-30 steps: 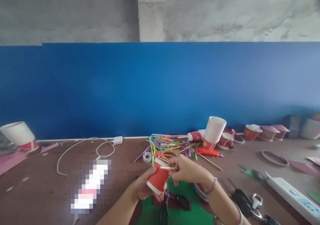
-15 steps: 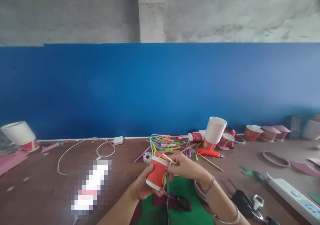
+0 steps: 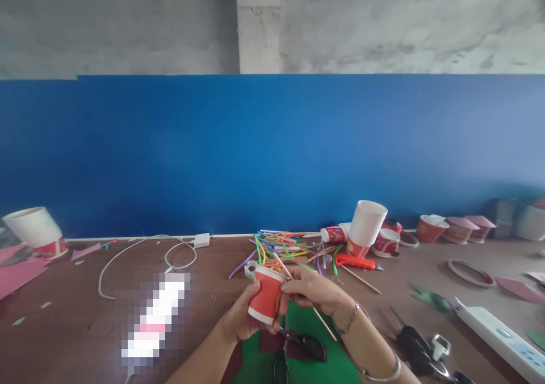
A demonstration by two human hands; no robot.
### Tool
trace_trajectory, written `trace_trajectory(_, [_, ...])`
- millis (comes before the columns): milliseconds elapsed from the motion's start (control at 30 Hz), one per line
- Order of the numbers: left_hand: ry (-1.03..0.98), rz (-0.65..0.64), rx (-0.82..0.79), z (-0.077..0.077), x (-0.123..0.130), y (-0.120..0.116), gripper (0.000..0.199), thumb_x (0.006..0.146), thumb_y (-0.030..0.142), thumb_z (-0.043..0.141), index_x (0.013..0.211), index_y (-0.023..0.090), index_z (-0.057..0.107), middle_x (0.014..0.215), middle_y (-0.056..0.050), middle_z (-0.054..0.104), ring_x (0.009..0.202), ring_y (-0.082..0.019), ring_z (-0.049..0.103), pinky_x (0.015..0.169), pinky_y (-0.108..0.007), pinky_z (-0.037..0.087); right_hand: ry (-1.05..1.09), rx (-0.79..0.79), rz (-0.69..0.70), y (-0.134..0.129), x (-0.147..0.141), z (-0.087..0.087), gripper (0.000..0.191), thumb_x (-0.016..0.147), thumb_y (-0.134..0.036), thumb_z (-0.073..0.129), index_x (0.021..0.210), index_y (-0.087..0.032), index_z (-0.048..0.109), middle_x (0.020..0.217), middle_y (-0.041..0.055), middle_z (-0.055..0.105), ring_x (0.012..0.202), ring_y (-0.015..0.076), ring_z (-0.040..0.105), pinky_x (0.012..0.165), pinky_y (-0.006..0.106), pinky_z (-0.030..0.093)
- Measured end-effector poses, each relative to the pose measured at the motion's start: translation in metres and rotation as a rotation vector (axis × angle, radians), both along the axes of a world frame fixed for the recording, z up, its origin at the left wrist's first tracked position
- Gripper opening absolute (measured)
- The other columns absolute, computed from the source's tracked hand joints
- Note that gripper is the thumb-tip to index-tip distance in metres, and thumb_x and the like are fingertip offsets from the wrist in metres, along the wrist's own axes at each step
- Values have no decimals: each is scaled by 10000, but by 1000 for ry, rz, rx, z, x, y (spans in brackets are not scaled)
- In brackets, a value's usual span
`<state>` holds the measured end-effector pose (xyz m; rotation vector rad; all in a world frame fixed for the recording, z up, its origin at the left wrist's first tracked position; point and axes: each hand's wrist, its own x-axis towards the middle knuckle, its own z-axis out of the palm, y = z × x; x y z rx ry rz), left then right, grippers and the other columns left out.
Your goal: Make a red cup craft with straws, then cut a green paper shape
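Observation:
A red paper cup [image 3: 266, 296] with white rims is tilted in my left hand [image 3: 243, 314], whose thumb and fingers wrap its left side and base. My right hand [image 3: 307, 287] is closed at the cup's right edge and grips a thin wooden stick [image 3: 324, 322]. The stick slants from above the cup, through the fingers, down to the right. Something small and yellow shows on the cup's right side, partly hidden by fingers. Beneath both hands lie black-handled scissors [image 3: 286, 338] on green paper [image 3: 336, 367] and a dark red piece.
Colourful pipe cleaners [image 3: 283, 245] and a tape roll [image 3: 251, 268] lie behind the hands. To their right are stacked white cups [image 3: 367, 228], an orange cutter [image 3: 355, 261] and another stick [image 3: 361, 279]. A power strip [image 3: 498, 333] lies far right, a white cable [image 3: 102, 276] left.
The stick in my right hand has swung and now extends below the hand to the lower right. My right wrist has shifted slightly down and left. The cup has barely moved.

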<state>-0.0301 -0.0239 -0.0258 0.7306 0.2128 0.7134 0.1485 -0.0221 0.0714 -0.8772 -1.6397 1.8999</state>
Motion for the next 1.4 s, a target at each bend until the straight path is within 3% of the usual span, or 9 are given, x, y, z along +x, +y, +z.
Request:
trace_trajectory(167, [-4,27,30,-1,1,1,607,833,590,357,945,51,613,756,-105,655,556,-164,643,494,-234,479,17,-73,-72,2,-2,-5,121,754,-243,533,823,-151,494,586,28,684,296,10,287,316,168,91])
trace_trajectory(300, [-42,18,39,-3,1,0,580,850,576,329,961,74,596,771,-90,637,556,-161,638,480,-235,461,78,-23,-43,1,-1,-5,112,746,-226,562,765,-133,502,623,56,694,313,5,277,322,173,98])
trace_trajectory(533, [-93,-20,40,-5,2,2,578,844,588,321,988,88,573,751,-61,610,525,-158,633,438,-222,438,101,6,-1,-2,0,-1,171,723,-229,606,813,-87,571,661,74,700,349,4,302,345,172,124])
trace_trajectory(867, [-89,-25,69,-5,2,2,596,839,594,323,963,72,580,766,-78,607,524,-155,633,443,-224,456,122,-29,-24,0,0,-5,204,715,-268,655,760,-99,551,673,84,706,332,-1,273,337,177,103])
trace_trajectory(1167, [-133,-43,58,-4,2,2,564,852,571,323,1013,89,570,757,-64,628,526,-166,646,438,-222,469,114,-17,14,0,1,-4,251,687,-256,679,850,-91,582,689,70,707,362,14,344,349,168,133])
trace_trajectory(1400, [-108,-55,84,-13,3,2,597,830,592,351,979,64,585,756,-92,631,545,-172,642,448,-222,447,28,44,24,0,1,-5,261,715,-297,658,853,-80,619,649,51,703,347,20,356,342,174,136])
